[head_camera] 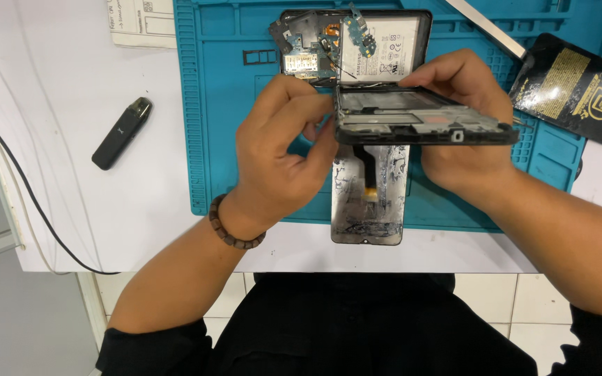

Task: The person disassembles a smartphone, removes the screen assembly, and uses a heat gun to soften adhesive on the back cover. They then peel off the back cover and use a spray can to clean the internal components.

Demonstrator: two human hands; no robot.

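Note:
Both hands hold a black phone frame (419, 122) tilted up above a teal work mat (210, 139). My left hand (280, 150) grips the frame's left end, fingers curled at its corner. My right hand (465, 122) clasps the frame's right side, thumb on top. Below the frame lies a detached display panel (368, 202), back side up, with a flex cable (368, 167) running up toward the frame. Behind the frame, at the mat's far edge, rests an opened phone back (384, 42) with a battery and loose circuit boards (315, 45).
A small black pen-shaped device (121, 132) lies on the white table left of the mat. A black and gold packet (580, 87) sits at the right. A metal strip (485, 28) lies at the top right. A black cable (15, 181) crosses the table's left edge. Paper (141, 21) lies at the top left.

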